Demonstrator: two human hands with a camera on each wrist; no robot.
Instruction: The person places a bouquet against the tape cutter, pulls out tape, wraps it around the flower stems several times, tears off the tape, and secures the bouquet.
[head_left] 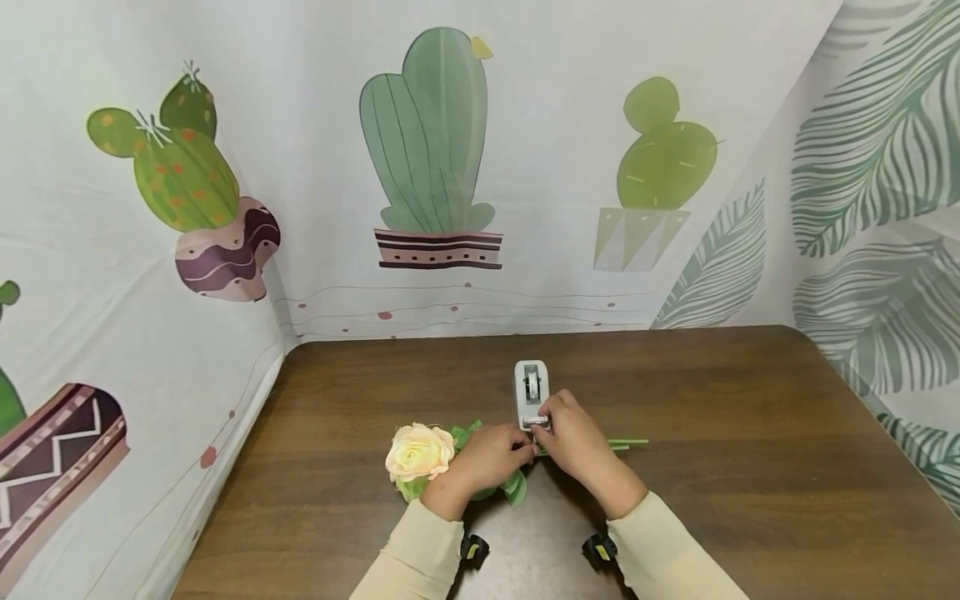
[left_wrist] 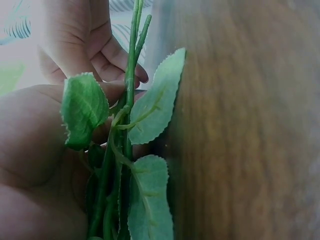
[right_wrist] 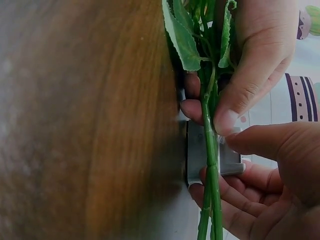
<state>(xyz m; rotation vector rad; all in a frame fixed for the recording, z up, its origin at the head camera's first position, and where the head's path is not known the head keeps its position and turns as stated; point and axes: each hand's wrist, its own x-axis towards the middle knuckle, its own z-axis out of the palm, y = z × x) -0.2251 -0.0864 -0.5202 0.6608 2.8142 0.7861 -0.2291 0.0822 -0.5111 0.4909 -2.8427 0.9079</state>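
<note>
A peach-cream artificial rose point(head_left: 420, 452) with green leaves point(left_wrist: 157, 102) lies low over the table, its blossom left of my left hand point(head_left: 487, 457). That hand grips the green stems point(right_wrist: 211, 165) below the leaves, its thumb against them. My right hand point(head_left: 577, 433) is close beside it, at the front end of a white tape dispenser point(head_left: 531, 383). In the right wrist view its fingers bend behind the stems, and its thumb is near the left thumb. A faint clear glint shows by the thumbs; whether the right hand pinches tape there is unclear.
The brown wooden table point(head_left: 712, 400) extends around the hands. Stem ends point(head_left: 630, 442) stick out to the right beyond the right hand. A white cloth point(head_left: 555, 167) printed with cacti and leaves hangs behind and beside the table. Black wrist cameras point(head_left: 473, 551) sit at both sleeves.
</note>
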